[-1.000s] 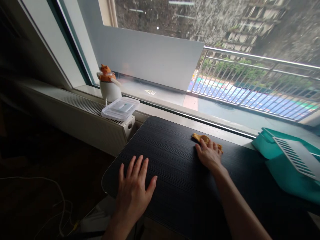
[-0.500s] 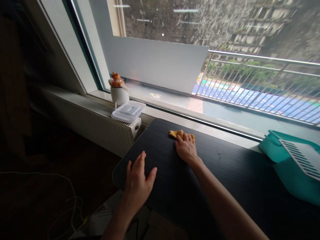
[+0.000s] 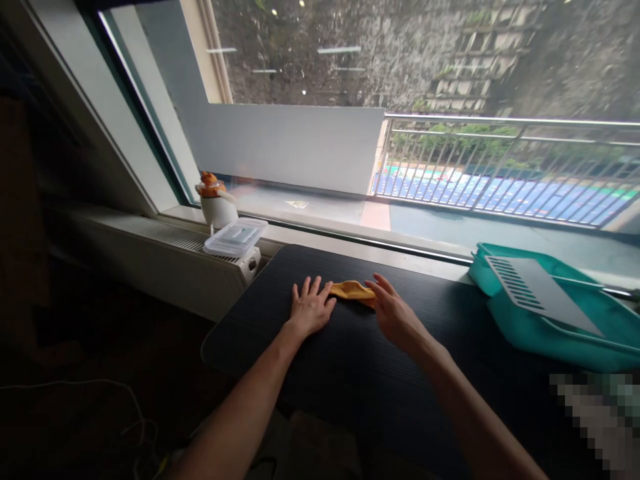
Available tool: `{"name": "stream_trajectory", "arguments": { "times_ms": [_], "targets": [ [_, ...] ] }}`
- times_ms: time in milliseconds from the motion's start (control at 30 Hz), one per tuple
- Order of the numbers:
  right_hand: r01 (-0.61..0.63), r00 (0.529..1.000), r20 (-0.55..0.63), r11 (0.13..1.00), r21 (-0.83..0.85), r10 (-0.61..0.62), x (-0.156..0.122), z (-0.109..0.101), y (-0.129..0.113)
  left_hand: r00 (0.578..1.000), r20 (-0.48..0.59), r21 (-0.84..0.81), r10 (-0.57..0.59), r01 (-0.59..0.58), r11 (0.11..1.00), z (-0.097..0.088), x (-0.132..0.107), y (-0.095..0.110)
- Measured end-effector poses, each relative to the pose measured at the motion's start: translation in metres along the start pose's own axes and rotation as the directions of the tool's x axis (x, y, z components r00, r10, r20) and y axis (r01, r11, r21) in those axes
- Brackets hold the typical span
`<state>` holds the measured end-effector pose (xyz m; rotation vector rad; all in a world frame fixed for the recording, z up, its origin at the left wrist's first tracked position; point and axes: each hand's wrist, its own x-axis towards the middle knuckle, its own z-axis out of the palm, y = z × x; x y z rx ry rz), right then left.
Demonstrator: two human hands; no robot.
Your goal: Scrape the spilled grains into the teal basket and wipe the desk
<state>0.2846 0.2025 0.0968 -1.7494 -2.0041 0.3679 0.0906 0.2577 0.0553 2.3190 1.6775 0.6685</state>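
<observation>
A folded yellow cloth (image 3: 351, 291) lies as a narrow strip on the black tabletop (image 3: 345, 360), between my two hands. My left hand (image 3: 311, 308) rests palm down with its fingers spread, its forefinger at the cloth's left end. At the right end of the cloth is my right hand (image 3: 394, 312), turned on its side with the upper fingers stretched forward. Its thumb and lower fingers are partly hidden, and the cloth's right tip meets this hand.
A teal basin (image 3: 520, 333) with a grey slotted board (image 3: 545, 293) stands to the right. Left of the table, a white radiator (image 3: 200, 273) carries a clear plastic lid (image 3: 237, 237). A white and orange bottle (image 3: 219, 208) stands by the window. A blurred patch covers the lower right corner.
My left hand has come forward and right from above the table's left edge to the cloth. My right hand has lifted off the cloth's top to its right end. The view has shifted right.
</observation>
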Motion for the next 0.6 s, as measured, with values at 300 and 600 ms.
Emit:
{"name": "stream_trajectory", "arguments": {
  "times_ms": [300, 600],
  "targets": [
    [-0.133, 0.982, -0.129, 0.989, 0.072, 0.141, -0.083, -0.010, 0.064, 0.990, 0.131, 0.157, 0.057, -0.078, 0.985, 0.013, 0.001, 0.063],
    [-0.178, 0.956, -0.235, 0.984, 0.015, 0.176, -0.123, 0.003, 0.081, 0.900, 0.410, 0.155, 0.144, -0.225, 0.962, 0.037, 0.027, 0.070]
  ]
}}
